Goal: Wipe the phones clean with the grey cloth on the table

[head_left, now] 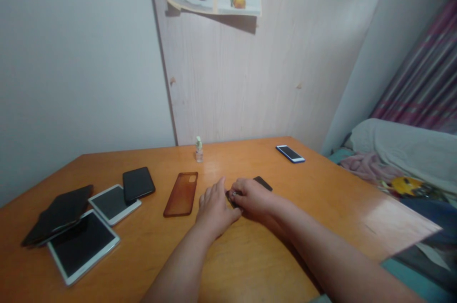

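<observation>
A dark phone [263, 182] lies flat on the wooden table, mostly covered by my right hand [253, 196]. The fingers of that hand are curled down over the phone's left end. Something small and shiny shows at the fingertips, too small to name. My left hand [214, 207] rests just left of the phone with its fingers stretched out, the thumb pointing toward the phone's near edge. Whether the left hand touches the phone is hard to see. Left of it lies a brown translucent phone case [181, 196]. Behind stands a small clear spray bottle [199, 151].
At the left lie a black tablet [138, 183], a white-framed tablet [113, 202], another white tablet [84, 245] and dark folded covers [62, 210]. A blue-edged phone [290, 153] lies at the back right. Beyond the table's right edge is a bed with bedding [403, 146].
</observation>
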### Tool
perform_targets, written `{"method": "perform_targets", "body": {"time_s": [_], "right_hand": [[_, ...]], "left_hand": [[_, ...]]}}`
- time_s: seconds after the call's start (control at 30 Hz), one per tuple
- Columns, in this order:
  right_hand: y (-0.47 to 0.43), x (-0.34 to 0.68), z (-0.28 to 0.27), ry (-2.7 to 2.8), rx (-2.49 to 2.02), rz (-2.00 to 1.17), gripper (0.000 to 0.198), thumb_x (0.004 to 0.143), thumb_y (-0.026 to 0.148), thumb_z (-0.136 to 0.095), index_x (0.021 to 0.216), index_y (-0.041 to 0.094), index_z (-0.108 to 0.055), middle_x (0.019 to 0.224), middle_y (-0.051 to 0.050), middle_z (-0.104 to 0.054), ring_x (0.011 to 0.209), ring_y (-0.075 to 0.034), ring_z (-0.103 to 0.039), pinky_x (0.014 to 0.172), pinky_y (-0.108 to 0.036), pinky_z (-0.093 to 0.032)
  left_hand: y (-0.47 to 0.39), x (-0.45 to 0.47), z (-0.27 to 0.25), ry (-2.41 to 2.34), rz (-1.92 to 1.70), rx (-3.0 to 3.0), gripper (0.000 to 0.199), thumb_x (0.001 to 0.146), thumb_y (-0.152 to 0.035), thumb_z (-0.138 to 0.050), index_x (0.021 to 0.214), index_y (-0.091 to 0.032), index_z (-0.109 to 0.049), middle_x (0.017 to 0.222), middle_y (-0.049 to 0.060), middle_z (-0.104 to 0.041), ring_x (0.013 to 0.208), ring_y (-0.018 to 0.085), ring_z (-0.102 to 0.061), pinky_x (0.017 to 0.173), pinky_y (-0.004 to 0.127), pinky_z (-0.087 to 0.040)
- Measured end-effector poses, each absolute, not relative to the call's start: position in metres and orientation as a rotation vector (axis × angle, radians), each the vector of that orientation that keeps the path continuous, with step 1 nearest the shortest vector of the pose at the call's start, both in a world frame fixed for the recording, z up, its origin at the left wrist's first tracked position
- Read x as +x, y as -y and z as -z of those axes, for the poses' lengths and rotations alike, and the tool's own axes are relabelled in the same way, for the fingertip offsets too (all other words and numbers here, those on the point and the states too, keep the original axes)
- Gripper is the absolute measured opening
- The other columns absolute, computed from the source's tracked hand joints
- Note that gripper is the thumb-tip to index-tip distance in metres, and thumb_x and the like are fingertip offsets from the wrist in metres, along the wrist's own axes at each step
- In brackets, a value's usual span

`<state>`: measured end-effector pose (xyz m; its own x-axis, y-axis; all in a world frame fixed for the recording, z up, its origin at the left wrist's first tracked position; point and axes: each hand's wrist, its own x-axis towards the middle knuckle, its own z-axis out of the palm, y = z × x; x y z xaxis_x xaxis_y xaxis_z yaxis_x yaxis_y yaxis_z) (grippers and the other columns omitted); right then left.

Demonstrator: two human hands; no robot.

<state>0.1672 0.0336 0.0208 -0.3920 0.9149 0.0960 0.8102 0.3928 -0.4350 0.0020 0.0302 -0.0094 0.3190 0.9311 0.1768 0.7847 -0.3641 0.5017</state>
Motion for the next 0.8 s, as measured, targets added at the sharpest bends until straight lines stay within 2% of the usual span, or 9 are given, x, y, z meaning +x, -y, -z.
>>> {"method": "perform_targets", "body": {"time_s": [0.17,0.37,0.57,0.73,0.8], "right_hand": [[-0.037,0.160,-0.018,2.258,-1.564,-0.299,0.016,0.091,0.027,-0.055,0.088,0.018,-0.068,0.087,-0.003,-0.061,0.075,-0.014,-0.053,0.065,-0.024,-0.034],[-0.031,0.174,-0.022,2.398,-1.380,-0.561,0.013,0.084,0.014,-0.056,0.077,0.018,-0.066,0.075,0.001,-0.061,0.068,-0.011,-0.052,0.063,-0.022,-0.034],[-0.030,0.169,-0.024,2.274,-1.469,-0.406,0.011,0.086,0.019,-0.056,0.081,0.017,-0.065,0.081,-0.002,-0.062,0.072,-0.013,-0.053,0.063,-0.022,-0.035],[-0.028,0.172,-0.027,2.384,-1.395,-0.644,0.013,0.081,0.011,-0.055,0.076,0.017,-0.065,0.073,0.001,-0.064,0.066,-0.011,-0.054,0.061,-0.021,-0.035],[-0.028,0.172,-0.027,2.340,-1.413,-0.615,0.012,0.082,0.012,-0.055,0.077,0.017,-0.065,0.075,0.000,-0.064,0.068,-0.012,-0.055,0.062,-0.021,-0.036]], "left_hand": [[-0.029,0.002,0.007,-1.538,-0.620,2.266,0.092,0.070,-0.050,-0.063,0.150,-0.021,-0.027,0.148,0.013,-0.046,0.135,0.032,-0.042,0.109,0.043,-0.033],[-0.029,0.002,0.008,-1.557,-0.612,2.281,0.090,0.071,-0.051,-0.062,0.149,-0.018,-0.031,0.142,0.014,-0.052,0.133,0.034,-0.044,0.106,0.043,-0.036],[-0.029,0.003,0.007,-1.552,-0.622,2.288,0.083,0.072,-0.051,-0.062,0.145,-0.022,-0.035,0.142,0.012,-0.052,0.132,0.033,-0.045,0.106,0.043,-0.036],[-0.029,0.002,0.007,-1.552,-0.613,2.299,0.080,0.071,-0.049,-0.063,0.142,-0.020,-0.040,0.140,0.012,-0.054,0.131,0.033,-0.045,0.104,0.042,-0.038],[-0.029,0.001,0.007,-1.553,-0.619,2.300,0.078,0.071,-0.049,-0.063,0.141,-0.021,-0.041,0.139,0.011,-0.055,0.130,0.032,-0.046,0.104,0.041,-0.038]]}}
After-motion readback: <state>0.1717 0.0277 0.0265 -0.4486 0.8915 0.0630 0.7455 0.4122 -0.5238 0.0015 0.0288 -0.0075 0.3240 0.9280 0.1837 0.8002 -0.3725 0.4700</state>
